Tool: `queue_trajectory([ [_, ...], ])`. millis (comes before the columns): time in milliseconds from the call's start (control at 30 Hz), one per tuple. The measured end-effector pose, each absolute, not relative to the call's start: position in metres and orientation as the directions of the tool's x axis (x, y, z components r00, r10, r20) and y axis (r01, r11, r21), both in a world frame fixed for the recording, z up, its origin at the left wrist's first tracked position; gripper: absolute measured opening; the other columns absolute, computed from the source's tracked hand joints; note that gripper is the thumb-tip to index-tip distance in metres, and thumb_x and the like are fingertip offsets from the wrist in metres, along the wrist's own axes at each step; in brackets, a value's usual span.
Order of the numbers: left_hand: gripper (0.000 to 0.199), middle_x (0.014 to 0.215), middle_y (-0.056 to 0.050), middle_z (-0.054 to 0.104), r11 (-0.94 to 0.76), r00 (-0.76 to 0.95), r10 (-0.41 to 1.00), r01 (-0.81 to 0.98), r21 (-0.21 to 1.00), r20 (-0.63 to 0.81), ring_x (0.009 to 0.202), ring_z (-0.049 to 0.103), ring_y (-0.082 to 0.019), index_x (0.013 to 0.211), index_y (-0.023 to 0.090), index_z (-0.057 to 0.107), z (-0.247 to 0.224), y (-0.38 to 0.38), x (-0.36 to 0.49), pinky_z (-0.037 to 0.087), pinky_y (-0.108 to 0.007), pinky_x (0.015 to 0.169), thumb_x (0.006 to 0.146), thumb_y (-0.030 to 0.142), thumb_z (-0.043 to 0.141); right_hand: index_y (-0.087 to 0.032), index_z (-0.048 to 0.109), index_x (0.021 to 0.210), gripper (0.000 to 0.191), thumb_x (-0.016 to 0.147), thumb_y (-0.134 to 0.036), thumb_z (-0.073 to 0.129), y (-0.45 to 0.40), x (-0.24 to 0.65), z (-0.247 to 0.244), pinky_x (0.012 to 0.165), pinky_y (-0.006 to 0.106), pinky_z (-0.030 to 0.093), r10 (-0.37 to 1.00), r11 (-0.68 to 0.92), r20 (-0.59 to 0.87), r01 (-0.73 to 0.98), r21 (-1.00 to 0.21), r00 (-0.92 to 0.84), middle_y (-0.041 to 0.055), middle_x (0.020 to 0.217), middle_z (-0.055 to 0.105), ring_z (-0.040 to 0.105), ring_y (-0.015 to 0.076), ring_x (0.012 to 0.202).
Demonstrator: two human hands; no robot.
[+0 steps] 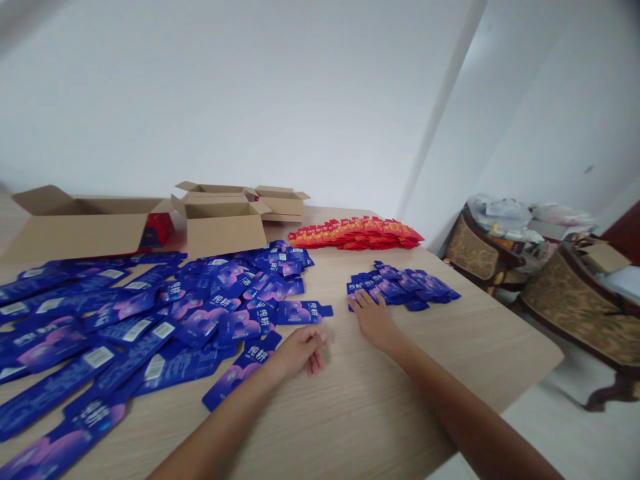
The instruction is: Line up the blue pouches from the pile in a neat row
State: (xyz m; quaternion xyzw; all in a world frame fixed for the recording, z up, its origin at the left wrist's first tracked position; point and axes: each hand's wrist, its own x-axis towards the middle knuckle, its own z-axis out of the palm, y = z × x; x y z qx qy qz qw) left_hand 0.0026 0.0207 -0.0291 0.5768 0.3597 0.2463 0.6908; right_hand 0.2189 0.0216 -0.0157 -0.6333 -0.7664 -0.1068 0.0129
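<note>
With both forearms (225,427) nearest the camera, reaches over the wood-grain table (320,427). Rests the right hand (376,323) palm down at the near left edge of the small blue group (400,287), with fingers extended and slightly apart, touching but gripping nothing visible. Holds the left hand (301,350) beside the loose blue heap (215,320), close to a single blue packet (297,313), with fingers half curled and apparently empty; impossible to see fully into the palm. Judging by the layout, looks only partly through the blue packets: has just a modest overlapping cluster over on the right, against a far larger heap on the left, strewn at mixed angles with fronts and barcode sides both showing. Has red packets (360,235) already in close, overlapping rows behind the small group. Behind the heap, has open cardboard boxes (227,233), with contents mostly out of sight.
</note>
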Motion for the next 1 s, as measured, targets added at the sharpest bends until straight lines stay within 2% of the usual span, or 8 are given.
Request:
queue_trajectory([
  [133, 0.037, 0.048, 0.001, 0.060, 0.224, 0.620, 0.754, 0.066, 0.972, -0.216, 0.034, 0.050, -0.009, 0.081, 0.016, 0.049, -0.036, 0.024, 0.002, 0.036, -0.018, 0.034, 0.074, 0.052, 0.053, -0.021, 0.051, 0.127, 0.039, 0.092, -0.027, 0.034, 0.036, 0.241, 0.003, 0.100, 0.043, 0.027, 0.937, 0.196, 0.272, 0.975, 0.108, -0.219, 0.0099, 0.131, 0.051, 0.041, 0.0233, 0.122],
  [233, 0.034, 0.048, 0.001, 0.060, 0.225, 0.621, 0.756, 0.054, 0.973, -0.209, 0.034, 0.050, -0.009, 0.081, 0.016, 0.049, -0.038, 0.025, 0.001, 0.036, -0.018, 0.034, 0.073, 0.049, 0.055, -0.017, 0.052, 0.124, 0.038, 0.094, -0.026, 0.030, 0.065, 0.273, 0.027, 0.099, 0.040, 0.030, 0.943, 0.070, 0.321, 0.995, 0.073, -0.090, 0.0130, 0.127, 0.053, 0.045, 0.0229, 0.118],
  [333, 0.034, 0.048, 0.001, 0.060, 0.228, 0.623, 0.755, 0.042, 0.973, -0.204, 0.034, 0.050, -0.009, 0.081, 0.016, 0.049, -0.037, 0.025, 0.001, 0.035, -0.017, 0.033, 0.073, 0.049, 0.055, -0.015, 0.053, 0.121, 0.035, 0.095, -0.026, 0.034, 0.102, 0.310, 0.046, 0.096, 0.042, 0.036, 0.981, -0.056, 0.190, 0.995, 0.086, 0.039, 0.0145, 0.125, 0.053, 0.048, 0.0245, 0.114],
  [500, 0.039, 0.047, 0.001, 0.059, 0.226, 0.641, 0.741, 0.042, 0.973, -0.200, 0.033, 0.050, -0.010, 0.081, 0.016, 0.048, -0.034, 0.025, -0.002, 0.037, -0.018, 0.032, 0.070, 0.053, 0.056, -0.016, 0.051, 0.120, 0.035, 0.089, -0.034, 0.051, 0.132, 0.340, 0.040, 0.086, 0.043, 0.047, 0.998, -0.017, 0.060, 0.996, 0.089, 0.012, 0.0089, 0.120, 0.053, 0.055, 0.0207, 0.102],
  [633, 0.041, 0.047, 0.002, 0.060, 0.230, 0.639, 0.745, 0.027, 0.973, -0.194, 0.033, 0.050, -0.009, 0.081, 0.017, 0.047, -0.034, 0.026, -0.002, 0.037, -0.017, 0.032, 0.070, 0.055, 0.056, -0.027, 0.049, 0.126, 0.037, 0.096, -0.035, 0.030, 0.122, 0.344, 0.016, 0.096, 0.058, 0.034, 0.998, 0.054, -0.029, 0.994, 0.094, -0.052, 0.0083, 0.135, 0.047, 0.042, 0.0257, 0.123],
  [767, 0.040, 0.048, 0.001, 0.060, 0.234, 0.640, 0.743, 0.027, 0.972, -0.196, 0.034, 0.051, -0.009, 0.081, 0.017, 0.047, -0.035, 0.026, -0.001, 0.037, -0.017, 0.032, 0.070, 0.054, 0.056, -0.031, 0.046, 0.130, 0.039, 0.095, -0.027, 0.030, 0.100, 0.351, 0.006, 0.100, 0.064, 0.020, 0.986, 0.166, -0.049, 0.969, 0.182, -0.159, 0.0076, 0.142, 0.038, 0.030, 0.0267, 0.132],
  [867, 0.038, 0.049, 0.001, 0.061, 0.230, 0.641, 0.745, 0.012, 0.973, -0.184, 0.034, 0.052, -0.009, 0.082, 0.016, 0.048, -0.035, 0.025, -0.001, 0.037, -0.017, 0.032, 0.072, 0.053, 0.056, -0.030, 0.049, 0.128, 0.040, 0.094, -0.021, 0.030, 0.084, 0.354, 0.002, 0.098, 0.065, 0.019, 0.971, 0.229, -0.002, 0.930, 0.288, -0.239, 0.0099, 0.142, 0.038, 0.030, 0.0278, 0.132],
  [1000, 0.040, 0.049, 0.000, 0.061, 0.227, 0.644, 0.743, 0.012, 0.974, -0.181, 0.034, 0.052, -0.010, 0.082, 0.016, 0.048, -0.037, 0.027, -0.001, 0.038, -0.017, 0.032, 0.070, 0.053, 0.057, -0.029, 0.052, 0.125, 0.039, 0.093, -0.019, 0.033, 0.067, 0.354, -0.004, 0.097, 0.064, 0.022, 0.966, 0.218, 0.060, 0.922, 0.321, -0.250, 0.0112, 0.142, 0.038, 0.030, 0.0293, 0.132],
])
